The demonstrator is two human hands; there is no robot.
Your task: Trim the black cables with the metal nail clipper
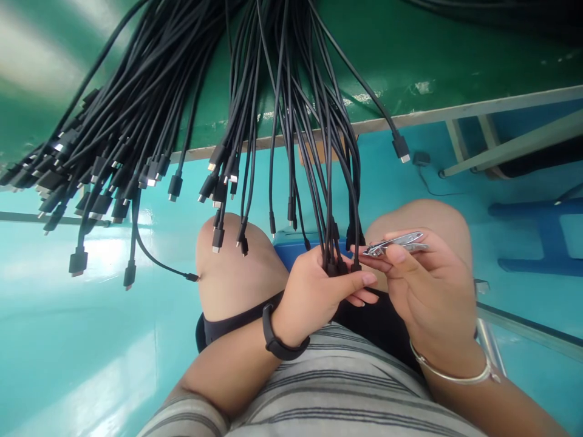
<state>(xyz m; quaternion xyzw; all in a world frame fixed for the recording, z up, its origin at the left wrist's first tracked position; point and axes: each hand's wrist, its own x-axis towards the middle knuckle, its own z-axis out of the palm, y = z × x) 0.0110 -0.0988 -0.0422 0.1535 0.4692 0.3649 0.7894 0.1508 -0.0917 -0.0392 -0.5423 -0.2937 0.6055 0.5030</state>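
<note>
Gathered in my left hand [314,291], a narrow fistful of thin black cables [328,227] hangs above my knees, my fingers curled closed around the strands near their plug ends, while my right hand [432,297] pinches a steel nail clipper [395,244] between thumb and fingers, just beside the bunch. The cables look light and limp, soft enough to droop and snag on one another, so the surest hold, I judge, is on the strand just behind each small, rigid USB connector [217,240], sparing the metal tip. A far larger sheaf of cables [113,145] fans out from the green workbench [432,54], its loose plugs dangling over my left knee [232,267] and crowding the space above my hands. A black wristband [277,337] circles my left wrist, a metal bangle [449,376] my right, and a blue stool [551,237] stands on the teal floor [91,340] off to my right.
</note>
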